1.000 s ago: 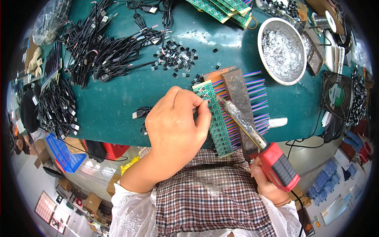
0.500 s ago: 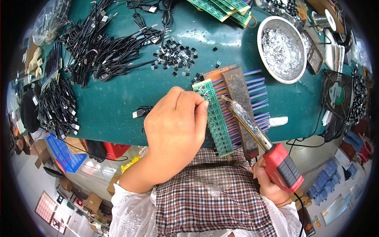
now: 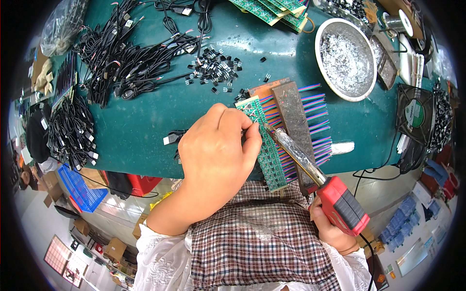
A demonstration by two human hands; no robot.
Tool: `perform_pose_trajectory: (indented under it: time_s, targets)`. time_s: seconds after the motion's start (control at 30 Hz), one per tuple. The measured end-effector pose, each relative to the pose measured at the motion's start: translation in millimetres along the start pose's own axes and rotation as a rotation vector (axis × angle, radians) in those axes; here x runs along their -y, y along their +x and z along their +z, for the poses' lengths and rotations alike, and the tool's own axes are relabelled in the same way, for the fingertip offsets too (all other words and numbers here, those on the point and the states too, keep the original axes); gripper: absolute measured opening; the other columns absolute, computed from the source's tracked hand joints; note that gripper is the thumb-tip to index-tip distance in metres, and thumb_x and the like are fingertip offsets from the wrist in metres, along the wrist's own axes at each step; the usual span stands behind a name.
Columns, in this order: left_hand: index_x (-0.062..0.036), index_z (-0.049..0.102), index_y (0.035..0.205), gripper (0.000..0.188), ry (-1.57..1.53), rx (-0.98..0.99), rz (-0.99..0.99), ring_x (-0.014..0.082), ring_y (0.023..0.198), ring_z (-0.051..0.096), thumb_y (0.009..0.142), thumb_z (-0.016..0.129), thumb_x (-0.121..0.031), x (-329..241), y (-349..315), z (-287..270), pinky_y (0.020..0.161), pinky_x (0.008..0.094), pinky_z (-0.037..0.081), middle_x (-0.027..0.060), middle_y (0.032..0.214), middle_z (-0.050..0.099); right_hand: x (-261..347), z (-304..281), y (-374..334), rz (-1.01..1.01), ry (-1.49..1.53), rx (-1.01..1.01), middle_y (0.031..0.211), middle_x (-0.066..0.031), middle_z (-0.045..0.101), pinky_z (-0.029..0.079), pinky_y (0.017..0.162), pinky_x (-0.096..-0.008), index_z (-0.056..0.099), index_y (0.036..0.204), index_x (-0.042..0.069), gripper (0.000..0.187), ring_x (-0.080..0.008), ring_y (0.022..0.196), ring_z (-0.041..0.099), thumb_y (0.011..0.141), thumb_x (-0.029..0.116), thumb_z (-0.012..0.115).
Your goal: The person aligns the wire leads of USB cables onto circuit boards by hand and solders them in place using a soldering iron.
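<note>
My left hand [image 3: 216, 155] is curled over the left edge of a long green circuit board strip [image 3: 267, 145], fingertips pinching something small at the board that I cannot make out. My right hand [image 3: 330, 228] grips a red-handled soldering iron [image 3: 310, 174]. Its metal tip points up-left and touches the board near my left fingertips. Rows of coloured wires [image 3: 315, 126] run under a worn brown metal bar [image 3: 296, 126] beside the board. All of it rests on a green table [image 3: 145, 126].
Black cables [image 3: 126, 63] lie heaped at the upper left, small black components [image 3: 213, 70] behind the board. A round metal dish of solder scraps [image 3: 345, 58] sits at upper right, more green boards [image 3: 272, 9] at the top, a small fan [image 3: 415, 114] at right.
The soldering iron's handle and my right hand have drifted slightly lower and to the right. My left hand has stayed on the board.
</note>
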State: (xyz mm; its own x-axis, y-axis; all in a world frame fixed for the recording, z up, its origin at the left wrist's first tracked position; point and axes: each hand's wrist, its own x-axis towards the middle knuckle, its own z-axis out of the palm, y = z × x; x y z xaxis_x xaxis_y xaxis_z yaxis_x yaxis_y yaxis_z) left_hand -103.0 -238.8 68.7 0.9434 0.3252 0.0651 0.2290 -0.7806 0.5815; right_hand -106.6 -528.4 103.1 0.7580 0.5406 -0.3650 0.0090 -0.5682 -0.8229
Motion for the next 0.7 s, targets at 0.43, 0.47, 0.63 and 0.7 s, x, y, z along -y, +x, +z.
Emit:
perform_pose_trajectory:
  time_s: [0.43, 0.47, 0.63, 0.7]
  targets:
    - [-0.0092, 0.058, 0.080, 0.025, -0.002, -0.071, 0.046, 0.0271, 0.062, 0.062, 0.074, 0.082, -0.007, 2.8, -2.5, 11.7, 0.054, 0.0395, 0.049, 0.0069, 0.075, 0.057, 4.2, 2.4, 6.5, 0.054, 0.024, 0.044, 0.095, -0.0137, 0.069, 0.057, 0.069, -0.0409, 0.073, 0.102, 0.003, 0.029, -0.0339, 0.079, 0.070, 0.074, 0.000, 0.078]
    - [-0.0092, 0.057, 0.080, 0.025, 0.006, -0.083, 0.050, 0.0270, 0.062, 0.062, 0.074, 0.082, -0.007, 2.9, -2.5, 12.5, 0.053, 0.0394, 0.049, 0.0068, 0.075, 0.057, 4.3, 2.3, 7.0, 0.046, 0.020, 0.049, 0.094, -0.0138, 0.069, 0.057, 0.069, -0.0410, 0.072, 0.102, 0.002, 0.029, -0.0339, 0.079, 0.070, 0.074, 0.001, 0.078]
    - [-0.0092, 0.057, 0.081, 0.026, 0.014, -0.088, 0.060, 0.0267, 0.061, 0.062, 0.073, 0.081, -0.007, 3.6, -3.3, 13.2, 0.053, 0.0389, 0.049, 0.0067, 0.074, 0.057, 0.3, -2.7, -1.0, 0.085, 0.020, 0.037, 0.093, -0.0142, 0.069, 0.056, 0.068, -0.0408, 0.072, 0.103, 0.002, 0.029, -0.0336, 0.078, 0.069, 0.075, 0.004, 0.078]
    - [-0.0092, 0.057, 0.081, 0.026, 0.015, -0.086, 0.065, 0.0266, 0.061, 0.062, 0.073, 0.081, -0.007, 2.9, -3.1, 13.7, 0.053, 0.0386, 0.049, 0.0067, 0.074, 0.056, -1.4, -2.6, -4.3, 0.113, 0.022, 0.034, 0.093, -0.0143, 0.069, 0.055, 0.068, -0.0405, 0.072, 0.104, 0.002, 0.029, -0.0334, 0.078, 0.069, 0.075, 0.005, 0.079]
